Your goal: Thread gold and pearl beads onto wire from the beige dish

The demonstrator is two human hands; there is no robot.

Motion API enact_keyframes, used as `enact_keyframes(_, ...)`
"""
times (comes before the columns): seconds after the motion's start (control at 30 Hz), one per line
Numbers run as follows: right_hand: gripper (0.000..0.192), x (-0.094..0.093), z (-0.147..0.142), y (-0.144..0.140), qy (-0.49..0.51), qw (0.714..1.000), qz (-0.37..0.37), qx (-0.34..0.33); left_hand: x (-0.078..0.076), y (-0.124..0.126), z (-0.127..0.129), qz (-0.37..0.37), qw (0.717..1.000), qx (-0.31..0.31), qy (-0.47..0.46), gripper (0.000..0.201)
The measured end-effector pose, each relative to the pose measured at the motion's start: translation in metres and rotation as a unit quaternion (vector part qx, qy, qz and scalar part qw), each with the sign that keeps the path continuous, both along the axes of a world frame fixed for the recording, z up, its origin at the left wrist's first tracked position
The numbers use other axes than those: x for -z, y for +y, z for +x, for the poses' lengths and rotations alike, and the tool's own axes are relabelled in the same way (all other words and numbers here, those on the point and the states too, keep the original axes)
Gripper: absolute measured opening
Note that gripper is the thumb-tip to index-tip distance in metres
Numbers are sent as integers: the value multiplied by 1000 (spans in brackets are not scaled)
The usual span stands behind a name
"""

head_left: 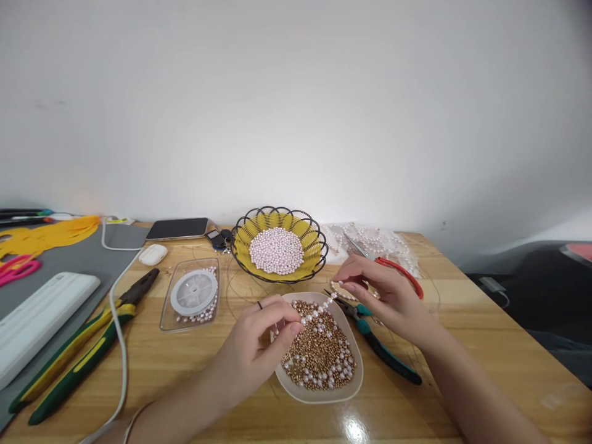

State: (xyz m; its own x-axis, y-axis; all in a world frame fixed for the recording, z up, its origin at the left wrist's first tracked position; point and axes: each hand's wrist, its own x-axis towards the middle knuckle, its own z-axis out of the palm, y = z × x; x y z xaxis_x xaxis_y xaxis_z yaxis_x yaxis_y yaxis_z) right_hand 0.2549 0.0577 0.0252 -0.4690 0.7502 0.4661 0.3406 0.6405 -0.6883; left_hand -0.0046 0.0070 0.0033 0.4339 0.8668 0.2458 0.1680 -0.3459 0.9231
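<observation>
With both the left hand [259, 345] and right hand [374, 296] pinching the bead strand [319, 308] taut over the dish [354, 382], a slipped pinch could spill beads onto the counter [462, 345].

Yellow-lined black wire basket [240, 237] holds pale pink beads [276, 250].

**Lighting and picture quality: even, bright, wide-angle bend**

Bright, diffuse light, apparently from overhead and in front. The white wall [296, 92] is brightest at centre and greys toward the upper corners. A hard specular glare spot sits on the varnished table [354, 427] near the bottom edge. Shadows are soft and short beneath the left hand [259, 345] and right hand [383, 296]. Strong barrel distortion curves the table's far edge; the frame margins are stretched. Central focus is acceptable; fine detail is soft.
</observation>
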Motion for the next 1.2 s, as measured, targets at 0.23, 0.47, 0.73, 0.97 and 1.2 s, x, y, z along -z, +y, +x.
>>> enact_keyframes(0.23, 12, 0, -1, 1, 2, 1000, 1, 1, -2, 0, 1, -2, 1000, -3, 3, 19)
enact_keyframes(0.47, 13, -1, -1, 0, 2, 1000, 0, -3, -3, 1, 1, 7, 1000, -5, 1, 20)
enact_keyframes(0.73, 13, 1, 0, 0, 2, 1000, -4, -4, -2, 0, -1, 8, 1000, -5, 7, 19)
enact_keyframes(0.97, 12, 2, 1, 1, -2, 1000, -5, 14, -1, 1, 0, 11, 1000, -5, 5, 19)
enact_keyframes(1.2, 12, 2, 1, 1, -2, 1000, -5, 11, -1, 0, 0, 0, 1000, -1, 5, 20)
